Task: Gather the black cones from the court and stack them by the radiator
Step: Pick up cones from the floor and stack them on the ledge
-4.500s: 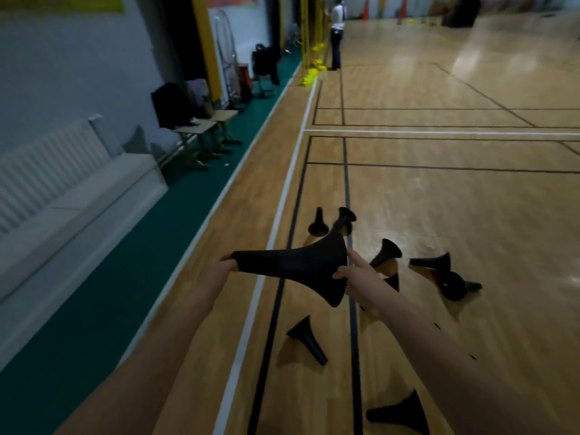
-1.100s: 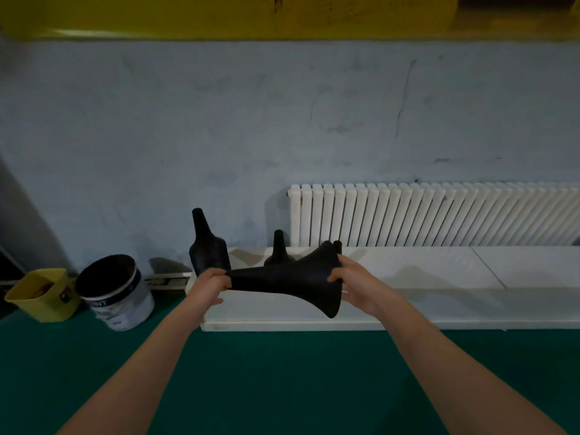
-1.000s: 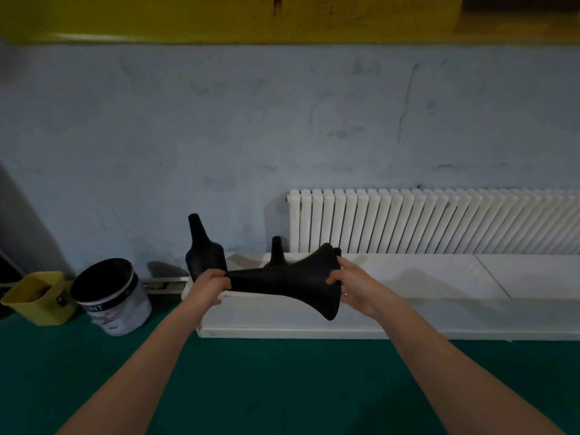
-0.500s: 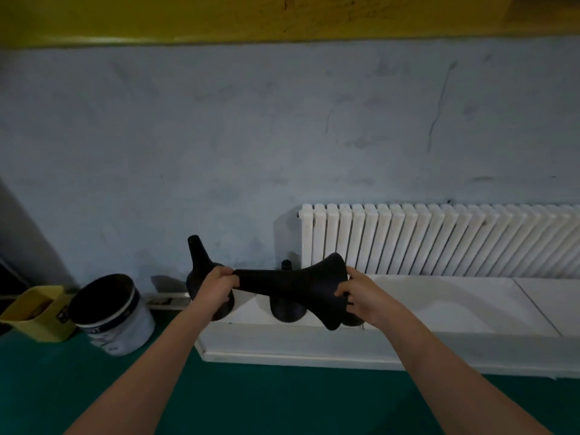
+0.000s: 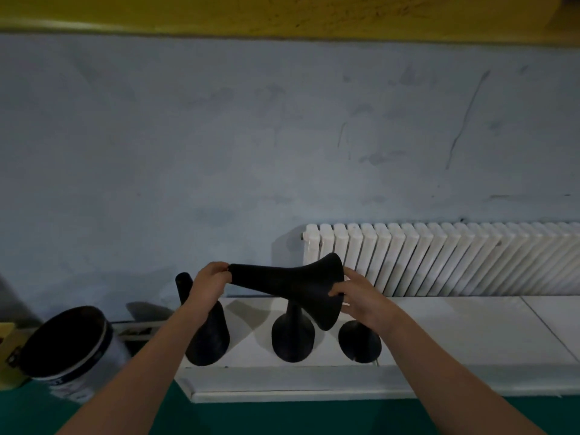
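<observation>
White ledge (image 5: 470, 328) nearer, radiator (image 5: 455, 259) behind.

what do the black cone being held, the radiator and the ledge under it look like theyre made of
Held black cone: probably matte rubber or soft plastic, dull and faintly textured, no glare. Radiator: likely metal with glossy white paint, thin ribbed columns catching highlights. Ledge: smooth white slabs with a visible seam, possibly painted board or stone; unclear.

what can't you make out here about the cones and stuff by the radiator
- Head view: how many cones make up the held stack, since they are nested and dark.
- Right cone on the ledge: its neck is hidden behind the right hand.
- Left cone: partly covered by the left hand and forearm.
- Yellow tub: cut off by the left edge.
- Radiator: runs off the right edge.
</observation>
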`<state>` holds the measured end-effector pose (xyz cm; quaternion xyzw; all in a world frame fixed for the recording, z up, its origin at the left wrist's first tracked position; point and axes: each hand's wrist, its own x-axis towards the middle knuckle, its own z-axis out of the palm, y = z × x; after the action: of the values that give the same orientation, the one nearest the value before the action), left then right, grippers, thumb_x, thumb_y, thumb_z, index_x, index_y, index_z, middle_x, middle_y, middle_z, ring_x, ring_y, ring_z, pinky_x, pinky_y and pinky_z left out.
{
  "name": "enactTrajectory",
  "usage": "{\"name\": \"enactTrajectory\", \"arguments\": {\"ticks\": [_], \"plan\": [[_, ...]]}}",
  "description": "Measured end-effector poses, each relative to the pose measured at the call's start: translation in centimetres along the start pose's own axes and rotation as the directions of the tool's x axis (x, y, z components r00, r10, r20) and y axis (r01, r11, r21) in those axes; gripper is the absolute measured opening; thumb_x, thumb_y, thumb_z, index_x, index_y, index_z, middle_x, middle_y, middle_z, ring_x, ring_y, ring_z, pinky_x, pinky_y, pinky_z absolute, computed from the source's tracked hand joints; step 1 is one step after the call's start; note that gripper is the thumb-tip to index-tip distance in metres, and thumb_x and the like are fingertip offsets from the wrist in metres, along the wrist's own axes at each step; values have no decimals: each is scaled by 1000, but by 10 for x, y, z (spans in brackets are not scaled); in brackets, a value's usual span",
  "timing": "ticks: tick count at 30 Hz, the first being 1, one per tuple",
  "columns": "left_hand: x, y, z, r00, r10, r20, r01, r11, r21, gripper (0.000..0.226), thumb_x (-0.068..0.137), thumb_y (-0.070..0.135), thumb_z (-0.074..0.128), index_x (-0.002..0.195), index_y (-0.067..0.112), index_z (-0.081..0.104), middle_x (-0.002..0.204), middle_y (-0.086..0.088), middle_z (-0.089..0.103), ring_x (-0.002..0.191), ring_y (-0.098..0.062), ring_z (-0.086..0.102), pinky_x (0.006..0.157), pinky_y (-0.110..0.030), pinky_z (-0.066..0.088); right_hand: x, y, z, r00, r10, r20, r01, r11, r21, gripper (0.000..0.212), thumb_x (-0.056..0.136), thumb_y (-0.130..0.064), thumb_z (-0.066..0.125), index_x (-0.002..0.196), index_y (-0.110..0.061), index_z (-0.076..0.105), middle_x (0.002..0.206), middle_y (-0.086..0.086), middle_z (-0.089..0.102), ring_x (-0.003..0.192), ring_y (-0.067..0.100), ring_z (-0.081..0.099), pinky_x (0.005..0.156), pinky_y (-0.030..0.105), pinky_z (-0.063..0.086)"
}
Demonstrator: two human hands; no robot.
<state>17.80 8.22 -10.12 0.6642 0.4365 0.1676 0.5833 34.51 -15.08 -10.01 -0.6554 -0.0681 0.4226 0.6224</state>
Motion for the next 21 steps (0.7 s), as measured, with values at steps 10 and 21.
{"name": "enactTrajectory", "arguments": {"ticks": [10,21], "plan": [[68,15,34,1000,27,6,-26,999,-46,22,91,2,57,80,20,62,83,0,59,77,-15,54,86,-32,42,77,-27,-14,999,34,7,-34,999,-1,59,83,9,55,133,-20,46,123,12,55,114,29,54,79,33,52],[156,55,89,995,39,-92,-36,999,34,12,90,5,58,99,12,62,96,-11,59,88,-24,54,87,-39,47,189,-69,-55,997,77,15,-77,997,4,59,81,7,51,132,-23,50,118,11,59,109,29,57,78,35,52]]}}
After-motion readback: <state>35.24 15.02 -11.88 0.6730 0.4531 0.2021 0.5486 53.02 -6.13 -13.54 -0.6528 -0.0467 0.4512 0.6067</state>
